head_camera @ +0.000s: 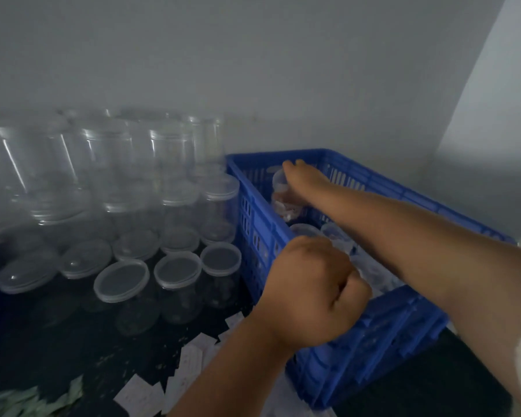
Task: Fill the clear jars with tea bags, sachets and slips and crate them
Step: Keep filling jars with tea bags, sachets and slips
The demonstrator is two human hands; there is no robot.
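The right hand (298,182) is doing the work. Its arm reaches across the crate (253,224) to the far left corner, fingers wrapped round a filled jar (285,203). I read the jar as lid up, its long axis close to upright with a slight lean, inside the crate walls but not plainly set down (its base is blurred). So I judge the coming move to be straight down into that corner, then a release.

The left hand (313,284) is nearer to me, over the crate's near left rim, with its fingers curled into a fist. I cannot tell whether it grips the rim or nothing.

Between the two hands, more lidded jars (306,230) stand in the crate, their contents too blurred to name. Just beside the crate's left wall, clear jars (178,270) that look empty stand stacked on the dark table (57,341). Slips (190,362) lie loose near the left wrist, and green packets (27,401) lie at the near left edge.
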